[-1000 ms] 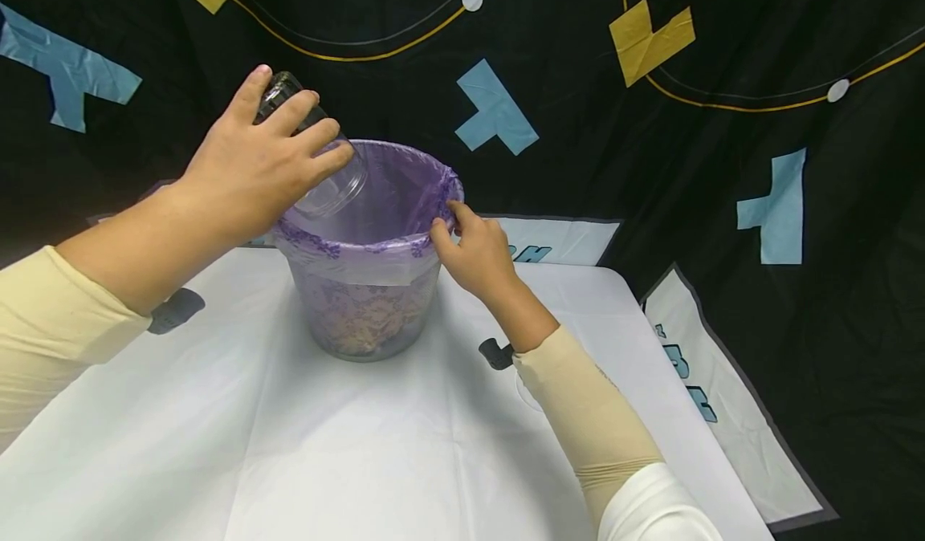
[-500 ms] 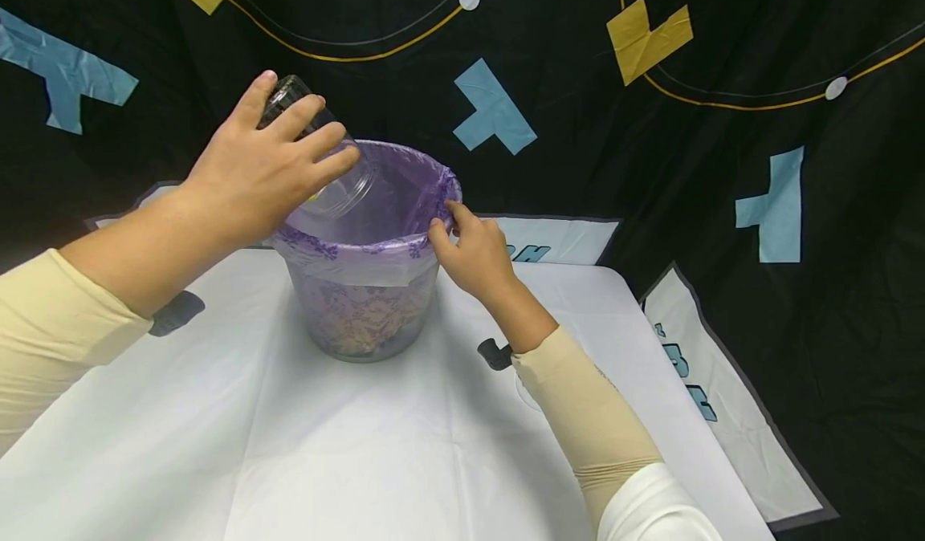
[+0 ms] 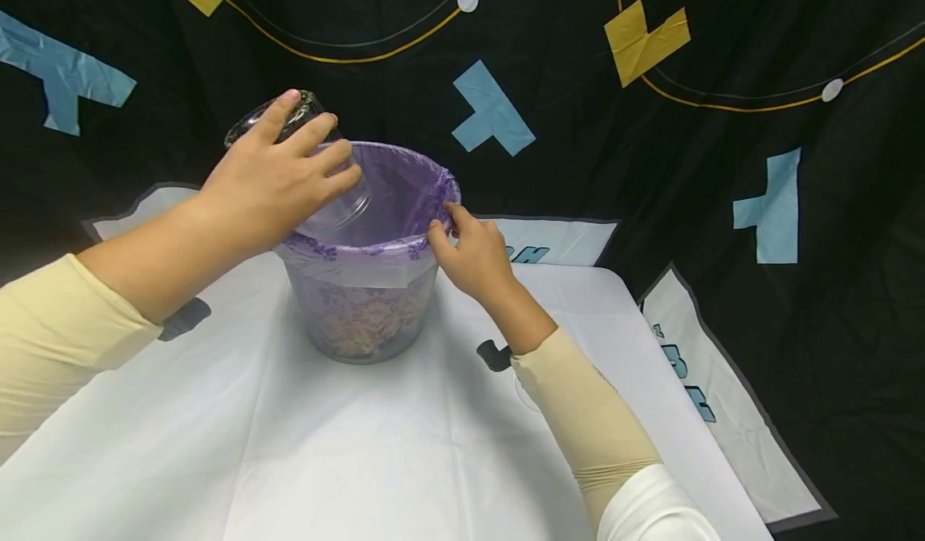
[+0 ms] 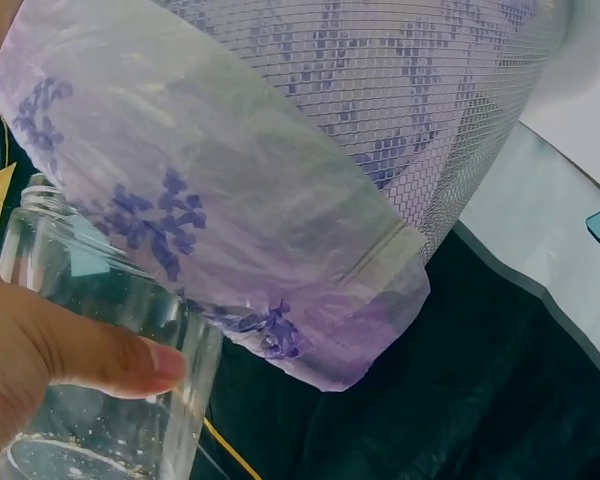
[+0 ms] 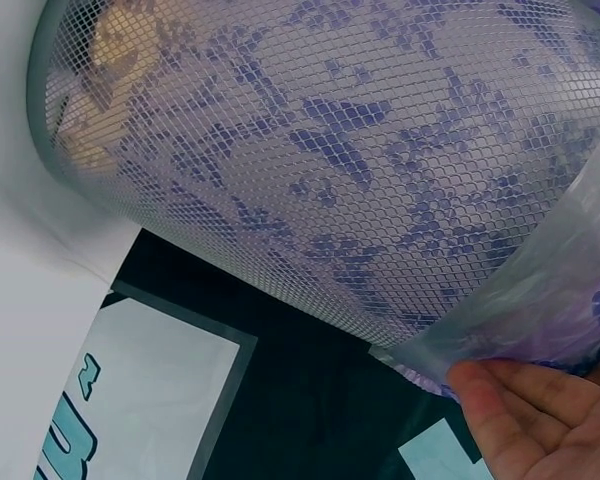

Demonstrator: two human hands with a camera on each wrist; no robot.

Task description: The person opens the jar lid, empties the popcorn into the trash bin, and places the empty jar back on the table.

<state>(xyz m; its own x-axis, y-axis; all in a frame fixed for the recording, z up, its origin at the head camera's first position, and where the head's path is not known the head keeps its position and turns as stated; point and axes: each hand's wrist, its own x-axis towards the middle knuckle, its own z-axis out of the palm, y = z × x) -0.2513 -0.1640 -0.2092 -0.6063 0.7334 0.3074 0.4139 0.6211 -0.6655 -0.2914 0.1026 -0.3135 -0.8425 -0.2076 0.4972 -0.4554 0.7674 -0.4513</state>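
A clear plastic jar [image 4: 105,430] tilts mouth-down over the mesh-sided wastebasket [image 3: 361,316]. My left hand [image 3: 270,180] grips the jar's side, its thumb on the near face in the left wrist view. Small pale specks cling inside the jar near its base. A purple floral bin liner [image 3: 405,184] lines the wastebasket and folds over its rim. On the right side of that rim, my right hand [image 3: 473,252] pinches the liner edge between thumb and fingers. Tan, crumpled-looking matter [image 5: 125,45] shows dimly through the mesh at the bottom.
The wastebasket stands on a table with a white cloth [image 3: 347,461]. Behind it hangs a black backdrop [image 3: 549,27] with blue and yellow shapes. The table's edge [image 3: 694,412] runs down the right side.
My left hand has moved slightly down and right, and the jar has turned, with its base swinging toward the left. My right hand stays at the rim.
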